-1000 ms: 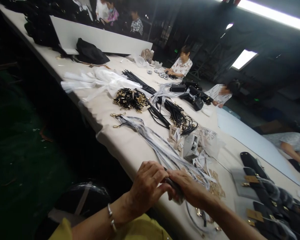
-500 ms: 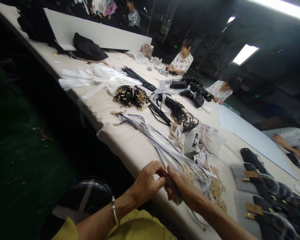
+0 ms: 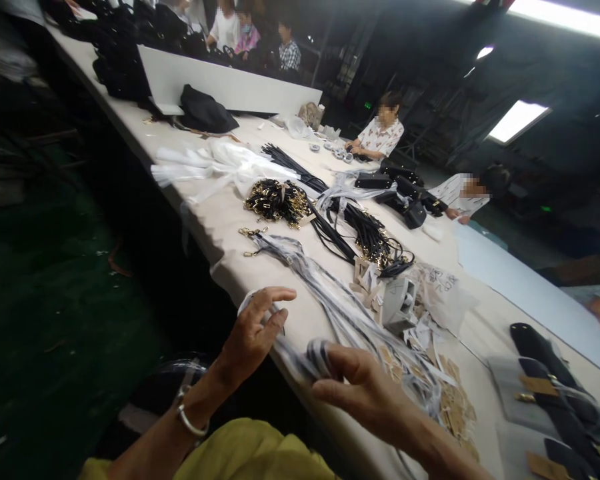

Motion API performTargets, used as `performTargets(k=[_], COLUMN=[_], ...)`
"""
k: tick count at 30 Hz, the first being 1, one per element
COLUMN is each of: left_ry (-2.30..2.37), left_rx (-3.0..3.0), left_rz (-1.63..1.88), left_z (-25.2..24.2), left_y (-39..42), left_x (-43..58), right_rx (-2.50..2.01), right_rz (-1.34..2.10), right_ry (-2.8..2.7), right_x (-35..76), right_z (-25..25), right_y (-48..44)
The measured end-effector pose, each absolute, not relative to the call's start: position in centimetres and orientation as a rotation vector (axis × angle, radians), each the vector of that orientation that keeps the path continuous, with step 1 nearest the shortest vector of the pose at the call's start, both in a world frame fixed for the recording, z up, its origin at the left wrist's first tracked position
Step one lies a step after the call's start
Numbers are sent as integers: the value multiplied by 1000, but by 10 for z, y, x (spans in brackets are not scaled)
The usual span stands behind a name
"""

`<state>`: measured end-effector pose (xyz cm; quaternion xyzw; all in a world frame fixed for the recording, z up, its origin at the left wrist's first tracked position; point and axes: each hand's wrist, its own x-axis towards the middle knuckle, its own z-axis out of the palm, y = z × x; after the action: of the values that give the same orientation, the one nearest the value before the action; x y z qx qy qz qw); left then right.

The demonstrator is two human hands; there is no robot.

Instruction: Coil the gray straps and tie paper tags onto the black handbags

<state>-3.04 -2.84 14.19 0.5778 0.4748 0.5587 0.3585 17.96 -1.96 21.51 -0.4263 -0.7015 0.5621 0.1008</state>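
Observation:
My left hand (image 3: 254, 328) is raised at the table's near edge, fingers stretched and thumb apart. A pale band of plastic-wrapped strap passes behind it and runs toward my right hand (image 3: 365, 383). There the dark strap in clear plastic (image 3: 316, 357) is coiled around the curled fingers, blurred by motion. Just beyond both hands lie more plastic-wrapped straps (image 3: 330, 293), stretched out with gold clasps (image 3: 253, 233) at their far end.
Black straps with gold hardware (image 3: 277, 202) are bundled farther back. White plastic sleeves (image 3: 220, 160) lie left of them. A grey tape dispenser (image 3: 399, 303), tan paper pieces (image 3: 457, 407) and black bags (image 3: 545, 360) are on the right. Several people work across the table.
My hands, together before, have moved apart; the left went left and up and its fingers opened. The strap between them now shows as a coil. The camera view has shifted.

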Motion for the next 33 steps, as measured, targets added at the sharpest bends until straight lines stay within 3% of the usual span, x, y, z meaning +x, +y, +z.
performTargets(k=[5, 10, 16, 19, 22, 27, 33], left_ry=[986, 972, 1682, 1961, 2115, 1809, 1487], left_rx=[1629, 1332, 1398, 1781, 1917, 1749, 1662], left_rz=[1170, 1062, 1623, 1418, 1115, 1427, 1365], left_z=[164, 162, 155, 146, 143, 169, 155], left_y=[-42, -65, -79, -84, -90, -87, -57], left_x=[-69, -94, -135, -157, -165, -142, -110], right_rx=[-1078, -891, -727, -661, -737, -914, -1129], right_rz=[1761, 2025, 2206, 2261, 2331, 2377, 2158], right_ry=[-2182, -1814, -1320, -1221, -1337, -1801, -2137], right_x=[135, 99, 47, 29, 23, 25, 43], right_z=[235, 237, 251, 263, 266, 255, 268], right_y=[-8, 5, 19, 24, 25, 17, 28])
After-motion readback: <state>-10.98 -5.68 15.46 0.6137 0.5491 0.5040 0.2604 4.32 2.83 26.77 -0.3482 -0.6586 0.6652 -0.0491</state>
